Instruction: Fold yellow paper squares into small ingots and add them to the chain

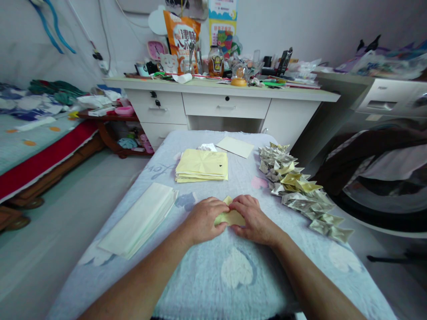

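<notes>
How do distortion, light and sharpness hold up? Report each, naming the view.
Head view: wide-angle stretch slants the washing machine at the right edge; head view: soft light, no hard shadows around the left hand, right hand or yellow paper; head view: small lettering on the jar is unreadable.

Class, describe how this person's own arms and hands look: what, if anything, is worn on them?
The left hand and right hand are bare, without gloves. No sleeve covers the visible left forearm or right forearm. No watch or bracelet shows.
</notes>
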A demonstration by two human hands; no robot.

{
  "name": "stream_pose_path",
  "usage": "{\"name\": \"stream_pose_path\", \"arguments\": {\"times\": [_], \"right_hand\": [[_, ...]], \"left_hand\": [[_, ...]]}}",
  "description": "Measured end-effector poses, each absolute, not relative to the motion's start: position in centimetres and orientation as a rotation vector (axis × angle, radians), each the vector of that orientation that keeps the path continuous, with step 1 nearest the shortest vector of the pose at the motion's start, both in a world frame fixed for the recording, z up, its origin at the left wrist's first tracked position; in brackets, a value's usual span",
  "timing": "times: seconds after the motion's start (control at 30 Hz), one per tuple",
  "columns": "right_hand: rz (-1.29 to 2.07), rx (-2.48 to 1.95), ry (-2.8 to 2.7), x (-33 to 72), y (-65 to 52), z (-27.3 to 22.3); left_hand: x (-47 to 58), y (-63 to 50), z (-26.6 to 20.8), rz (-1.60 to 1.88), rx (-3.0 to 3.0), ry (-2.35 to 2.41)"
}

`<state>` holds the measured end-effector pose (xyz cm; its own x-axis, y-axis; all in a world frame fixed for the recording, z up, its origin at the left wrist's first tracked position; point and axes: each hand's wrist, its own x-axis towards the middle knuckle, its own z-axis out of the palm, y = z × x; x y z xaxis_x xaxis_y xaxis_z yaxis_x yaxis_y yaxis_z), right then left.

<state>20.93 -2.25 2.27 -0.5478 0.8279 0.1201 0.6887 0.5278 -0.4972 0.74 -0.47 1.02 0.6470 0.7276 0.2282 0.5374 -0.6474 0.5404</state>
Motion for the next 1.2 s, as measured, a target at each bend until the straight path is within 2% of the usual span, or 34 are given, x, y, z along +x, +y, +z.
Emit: {"name": "stream_pose_path", "arguments": {"times": [0.7,1.2], "right_hand": [[0.575,-1.181,-2.383,21.4,-1.9,2.0],[0.48,-1.323,-2.432,21.3,-1.8,1.9]], "left_hand": [[0.8,-0.4,1.1,0.649,2.381,0.962],[0.7,-1.3,1.6,0.44,2.562,1.163]]}}
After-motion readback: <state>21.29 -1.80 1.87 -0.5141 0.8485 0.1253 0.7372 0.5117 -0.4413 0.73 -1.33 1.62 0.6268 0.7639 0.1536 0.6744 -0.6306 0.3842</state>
